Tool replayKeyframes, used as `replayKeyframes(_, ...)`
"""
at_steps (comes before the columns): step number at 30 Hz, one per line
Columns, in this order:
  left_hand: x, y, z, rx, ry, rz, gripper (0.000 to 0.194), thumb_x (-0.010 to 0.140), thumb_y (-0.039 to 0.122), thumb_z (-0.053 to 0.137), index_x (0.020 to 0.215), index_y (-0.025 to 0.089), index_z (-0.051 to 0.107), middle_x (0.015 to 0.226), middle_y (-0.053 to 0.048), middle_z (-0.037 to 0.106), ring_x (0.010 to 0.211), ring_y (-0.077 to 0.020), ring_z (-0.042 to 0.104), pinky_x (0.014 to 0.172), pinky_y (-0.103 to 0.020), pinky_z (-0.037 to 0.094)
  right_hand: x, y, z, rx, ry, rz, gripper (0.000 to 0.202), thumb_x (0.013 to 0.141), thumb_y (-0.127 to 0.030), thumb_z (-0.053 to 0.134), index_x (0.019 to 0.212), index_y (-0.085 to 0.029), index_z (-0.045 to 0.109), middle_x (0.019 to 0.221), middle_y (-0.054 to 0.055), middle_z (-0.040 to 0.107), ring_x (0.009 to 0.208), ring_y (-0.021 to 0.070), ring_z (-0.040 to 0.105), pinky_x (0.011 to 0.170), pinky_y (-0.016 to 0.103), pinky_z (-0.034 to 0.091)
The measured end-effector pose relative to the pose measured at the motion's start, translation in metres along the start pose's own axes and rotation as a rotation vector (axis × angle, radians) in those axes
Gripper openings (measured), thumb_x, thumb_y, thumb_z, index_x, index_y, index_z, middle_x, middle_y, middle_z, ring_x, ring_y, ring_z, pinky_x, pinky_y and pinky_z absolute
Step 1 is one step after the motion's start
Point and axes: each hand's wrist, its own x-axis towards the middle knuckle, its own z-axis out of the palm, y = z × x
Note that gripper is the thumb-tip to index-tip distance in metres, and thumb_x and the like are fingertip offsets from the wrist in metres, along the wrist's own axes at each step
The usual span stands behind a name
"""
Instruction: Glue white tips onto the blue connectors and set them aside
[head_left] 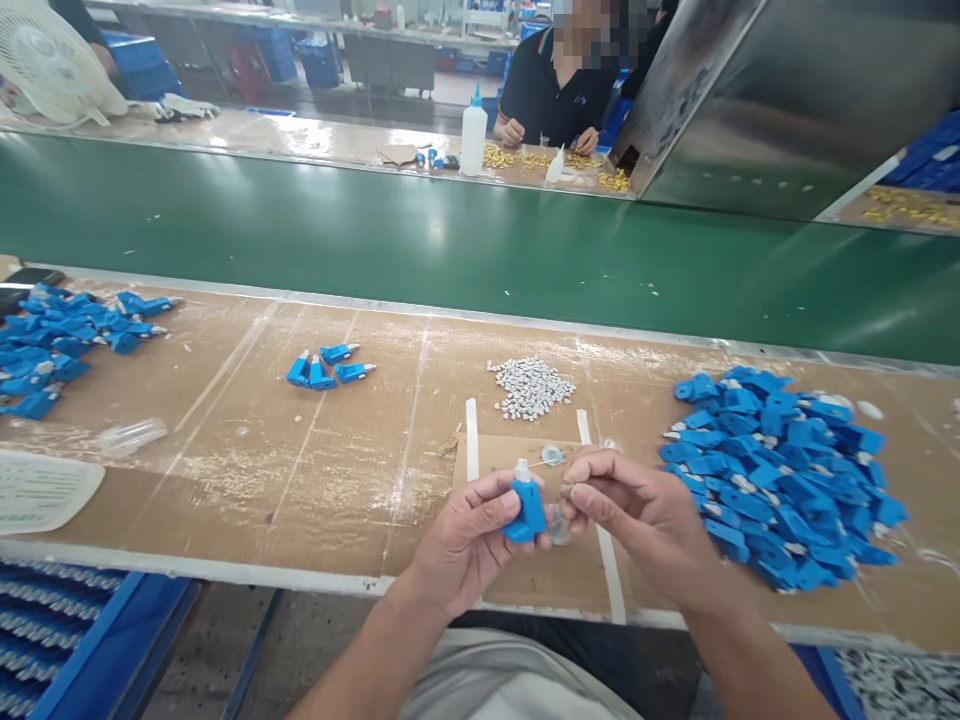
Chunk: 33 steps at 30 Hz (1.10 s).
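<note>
My left hand (469,540) is closed around a blue plastic part with a whitish tip (527,512), which it holds upright over the cardboard pad. Just to the right, my right hand (637,510) pinches thumb and forefinger together. Whatever sits in that pinch is too small to name. Beyond the hands lies a loose heap of small grey-white pieces (532,387). A small clear round dish (552,456) rests on the cardboard pad (517,580), and another clear item shows partly between my hands. A large pile of similar blue parts (780,470) lies right of my right hand.
Several blue parts (322,370) lie left of centre, with another pile (60,340) at far left. A clear plastic tube (133,437) lies near a pale tray (45,490). Behind the bench runs a green belt (375,240); a person (555,90) works across it beside a white bottle (473,135).
</note>
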Motion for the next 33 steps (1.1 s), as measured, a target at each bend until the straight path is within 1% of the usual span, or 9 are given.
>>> replayKeyframes(4,0.002,-0.006,0.014,0.126,0.028,0.003,0.025,0.086,0.030,0.072,0.102,0.011,0.073,0.089,-0.010,0.070,0.077,-0.0148,0.067,0.074,-0.023,0.052,-0.015,0.004,0.005,0.147,0.098,0.002,0.010,0.090,-0.030,0.072,0.092,-0.021,0.072,0.074,0.004,0.073,0.065,0.0164,0.070,0.059,0.026,0.059)
replayKeyframes(9,0.000,-0.013,0.022,0.257,0.063,0.069,0.026,0.085,0.033,0.074,0.103,0.014,0.075,0.085,-0.007,0.069,0.078,-0.0147,0.063,0.071,-0.023,0.048,-0.023,0.001,0.002,0.173,0.117,0.019,0.010,0.087,-0.029,0.076,0.090,-0.019,0.073,0.073,0.005,0.073,0.064,0.0162,0.069,0.059,0.026,0.058)
replayKeyframes(11,-0.001,-0.016,0.023,0.309,0.082,0.105,0.027,0.084,0.034,0.075,0.104,0.015,0.076,0.085,-0.007,0.069,0.076,-0.0143,0.060,0.071,-0.024,0.047,-0.025,0.000,0.003,0.159,0.116,0.021,0.010,0.087,-0.029,0.076,0.087,-0.019,0.073,0.073,0.004,0.071,0.064,0.0154,0.067,0.059,0.025,0.057)
replayKeyframes(14,-0.002,-0.019,0.022,0.361,0.099,0.142,0.029,0.084,0.035,0.075,0.106,0.015,0.076,0.087,-0.006,0.068,0.076,-0.0138,0.058,0.071,-0.024,0.045,-0.025,0.002,0.008,0.161,0.137,0.019,0.009,0.086,-0.028,0.077,0.085,-0.020,0.073,0.076,0.003,0.069,0.061,0.0132,0.063,0.054,0.023,0.054)
replayKeyframes(20,-0.003,-0.018,0.022,0.436,0.080,0.176,0.029,0.086,0.037,0.073,0.106,0.017,0.076,0.091,-0.006,0.069,0.083,-0.0152,0.058,0.076,-0.025,0.044,-0.023,0.005,0.015,0.126,0.200,-0.022,0.010,0.086,-0.029,0.077,0.085,-0.020,0.074,0.078,0.003,0.066,0.060,0.0120,0.057,0.052,0.023,0.051)
replayKeyframes(25,-0.001,-0.017,0.022,0.459,0.087,0.194,0.030,0.086,0.040,0.072,0.105,0.017,0.077,0.090,-0.006,0.068,0.083,-0.0164,0.057,0.076,-0.026,0.044,-0.022,0.002,0.016,0.070,0.194,-0.033,0.008,0.086,-0.029,0.076,0.085,-0.021,0.075,0.078,0.003,0.066,0.061,0.0122,0.058,0.052,0.023,0.051)
replayKeyframes(29,0.000,-0.016,0.022,0.541,0.091,0.210,0.030,0.089,0.040,0.069,0.106,0.016,0.077,0.088,-0.006,0.063,0.082,-0.0159,0.053,0.074,-0.026,0.042,-0.022,0.001,0.016,0.036,0.199,-0.002,0.010,0.086,-0.030,0.075,0.083,-0.021,0.076,0.076,0.003,0.067,0.060,0.0125,0.059,0.053,0.023,0.052)
replayKeyframes(33,0.002,-0.011,0.022,0.685,0.086,0.252,0.028,0.091,0.040,0.065,0.094,0.014,0.077,0.083,-0.005,0.056,0.081,-0.0166,0.047,0.073,-0.027,0.039,-0.020,0.004,0.016,0.069,0.221,0.043,0.012,0.083,-0.031,0.078,0.082,-0.020,0.076,0.075,0.003,0.068,0.061,0.0130,0.060,0.054,0.024,0.054)
